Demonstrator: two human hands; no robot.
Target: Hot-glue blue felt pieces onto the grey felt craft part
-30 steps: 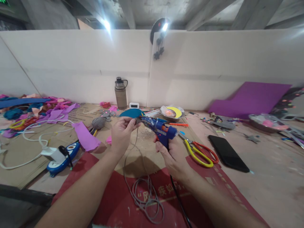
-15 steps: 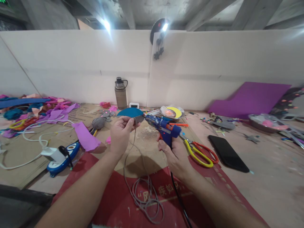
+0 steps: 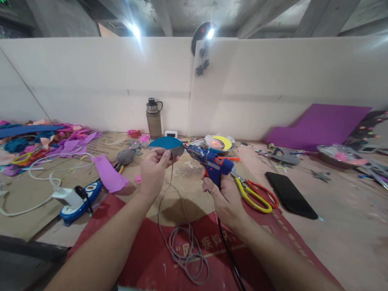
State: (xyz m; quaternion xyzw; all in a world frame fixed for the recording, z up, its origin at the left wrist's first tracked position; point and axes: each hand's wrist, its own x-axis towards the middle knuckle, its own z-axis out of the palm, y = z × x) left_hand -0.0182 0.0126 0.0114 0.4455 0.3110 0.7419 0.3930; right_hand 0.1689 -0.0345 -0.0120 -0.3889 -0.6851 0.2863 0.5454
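Observation:
My left hand (image 3: 155,169) pinches a curved piece with a teal felt top (image 3: 166,142) and a grey edge. Grey cord (image 3: 172,178) runs down from that piece to a loose coil (image 3: 189,252) on the red sheet. My right hand (image 3: 224,198) is wrapped round the handle of a blue hot glue gun (image 3: 214,161), one finger by its orange trigger. The gun's nozzle points left, close to the grey edge; whether it touches I cannot tell. A black power cable (image 3: 227,250) hangs from its handle.
Scissors (image 3: 256,196) with red and yellow handles and a black phone (image 3: 291,194) lie to the right. A blue power strip (image 3: 80,204) with white cables sits left, near felt scraps (image 3: 75,141). A bottle (image 3: 154,121) stands by the white partition.
The glue gun has shifted slightly right, its nozzle a little away from the piece's edge. My left hand holds the piece in nearly the same place, tilted slightly.

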